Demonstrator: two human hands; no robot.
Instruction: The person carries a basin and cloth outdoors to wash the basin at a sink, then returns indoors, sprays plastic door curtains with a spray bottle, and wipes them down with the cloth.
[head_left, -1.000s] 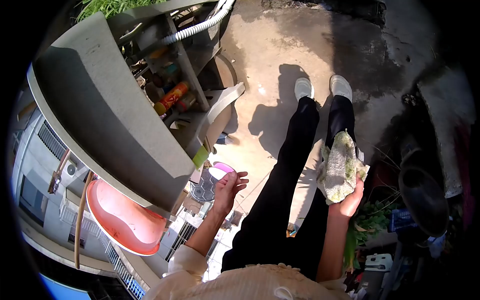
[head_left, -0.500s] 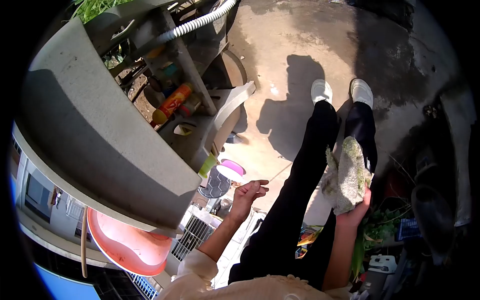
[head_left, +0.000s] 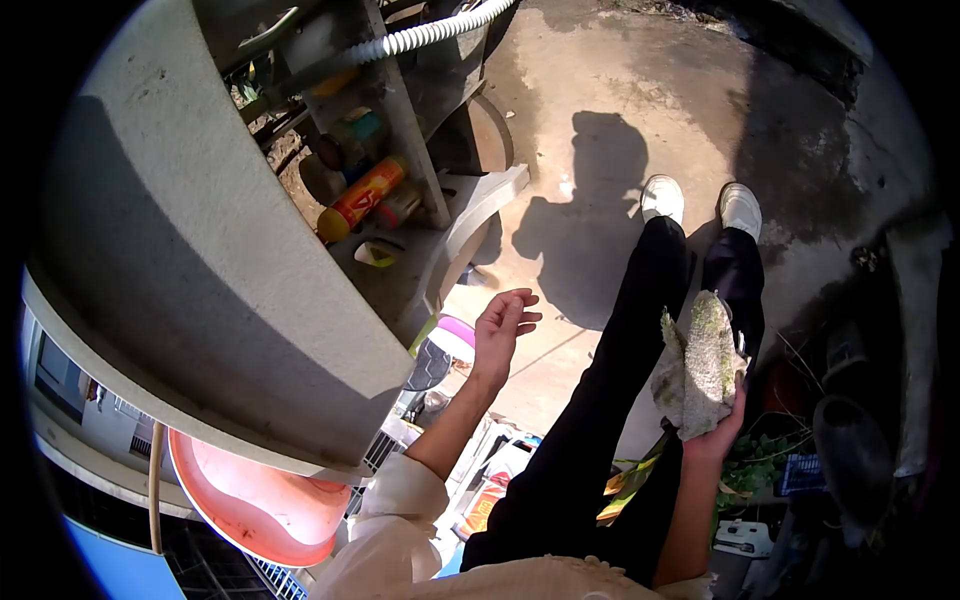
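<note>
My right hand [head_left: 716,436] holds a folded, rough grey-white cloth [head_left: 708,375] with greenish stains. It hangs over my dark trousers, the fingers mostly hidden behind it. My left hand [head_left: 508,325] is in the air to the left of my legs, with loosely bent fingers a little apart and nothing visible in them. Nearest to it is the curved edge of a grey concrete basin unit [head_left: 480,222]. A pink-rimmed round item [head_left: 456,338] lies low behind the left wrist.
On the left, the large grey basin [head_left: 200,270] has a white corrugated hose [head_left: 430,38] above its shelf. An orange-red can [head_left: 362,198] lies among jars there. A pink plastic basin [head_left: 255,500] is below. Plants [head_left: 765,455] and a dark, rounded object [head_left: 852,450] stand right.
My left hand has risen away from my body, and its fingers have loosened. The right hand still holds the cloth, slightly lower in view. The whole view has shifted a little.
</note>
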